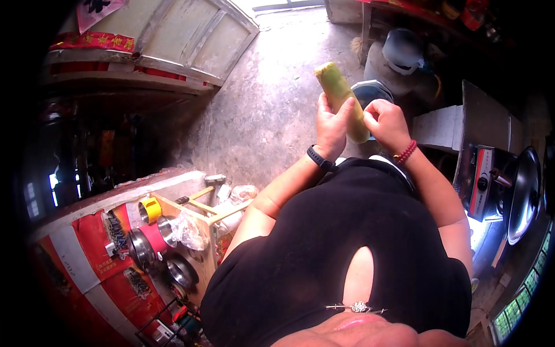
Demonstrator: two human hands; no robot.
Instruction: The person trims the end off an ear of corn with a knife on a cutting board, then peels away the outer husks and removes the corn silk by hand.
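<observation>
Green gourd (340,93), held at a slant ahead of the torso, above a concrete floor (260,98) and partly in front of a round container (377,85). Gripped around the middle by the left hand (334,125), closed firmly, with thumb along the skin and a dark wristband (319,158) just below. Attended near the lower end by the right hand (388,122), curled narrow against or just beside the gourd, above a red beaded bracelet (406,151). Impossible to tell from this angle: actual contact there, or a small tool hidden inside the curl. Judging by the pose, probably at the stage of working the skin, left for support and right for the finer action, with yellowish stretches toward both ends but no clear boundary between treated and untreated surface. For the next move, most likely needed: a steady hold on the left, a small, controlled stroke or pinch on the right, then a turn of the gourd for a fresh side, left fingertips clear of the path.
</observation>
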